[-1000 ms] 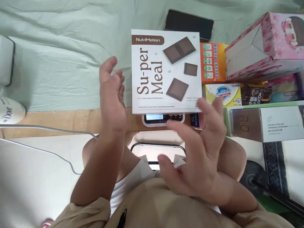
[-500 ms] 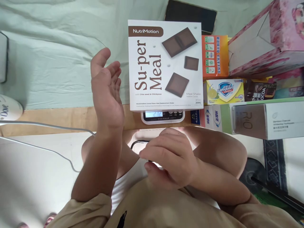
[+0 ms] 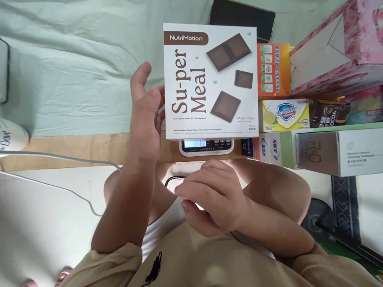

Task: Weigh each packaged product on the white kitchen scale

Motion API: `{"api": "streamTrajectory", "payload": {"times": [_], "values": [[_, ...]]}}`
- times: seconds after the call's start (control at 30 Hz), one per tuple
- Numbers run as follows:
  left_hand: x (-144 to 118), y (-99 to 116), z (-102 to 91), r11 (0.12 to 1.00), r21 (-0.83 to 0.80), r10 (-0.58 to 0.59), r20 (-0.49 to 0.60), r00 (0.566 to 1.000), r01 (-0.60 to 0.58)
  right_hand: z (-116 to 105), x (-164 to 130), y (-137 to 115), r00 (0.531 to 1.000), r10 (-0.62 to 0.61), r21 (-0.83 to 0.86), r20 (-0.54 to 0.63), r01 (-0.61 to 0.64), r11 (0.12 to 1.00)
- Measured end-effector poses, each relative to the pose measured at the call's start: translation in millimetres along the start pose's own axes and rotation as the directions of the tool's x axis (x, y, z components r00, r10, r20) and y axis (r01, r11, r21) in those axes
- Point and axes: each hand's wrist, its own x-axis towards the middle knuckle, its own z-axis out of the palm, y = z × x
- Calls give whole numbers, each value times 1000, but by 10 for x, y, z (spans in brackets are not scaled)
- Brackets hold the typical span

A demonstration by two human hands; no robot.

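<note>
A white NutriMotion meal shake box (image 3: 187,91) sits on a white kitchen scale (image 3: 208,153), covering most of it. The scale's lit display peeks out below the box; its digits are hard to read. My left hand (image 3: 146,119) is at the box's left side, thumb and index finger raised and apart. Its other fingertips go behind the box edge, so I cannot tell whether they touch. Over my lap, my right hand (image 3: 214,199) is loosely bent, with thumb and fingers apart and nothing seen between them. Beneath it shows part of a black-rimmed object (image 3: 172,180).
Right of the box stand an orange box (image 3: 273,71), a yellow Safeguard soap box (image 3: 284,114), a grey-white toothpaste box (image 3: 317,153) and a large pink box (image 3: 323,59). A dark phone (image 3: 242,20) lies behind. White cables (image 3: 60,157) cross at left, near a Dove container (image 3: 12,137).
My left hand has moved right, from beside the box to its left edge, with some fingertips now hidden behind it. My right hand stays nearly still.
</note>
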Motion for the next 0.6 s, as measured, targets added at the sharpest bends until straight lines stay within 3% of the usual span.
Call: {"api": "streamTrajectory", "payload": {"times": [0.33,0.6], "values": [[59,34,23,974,80,-216,22,976,214,0,2,11,999,33,19,-1,-33,999],[22,118,39,967,64,-250,59,967,246,-3,20,21,999,50,47,-3,-50,998]]}}
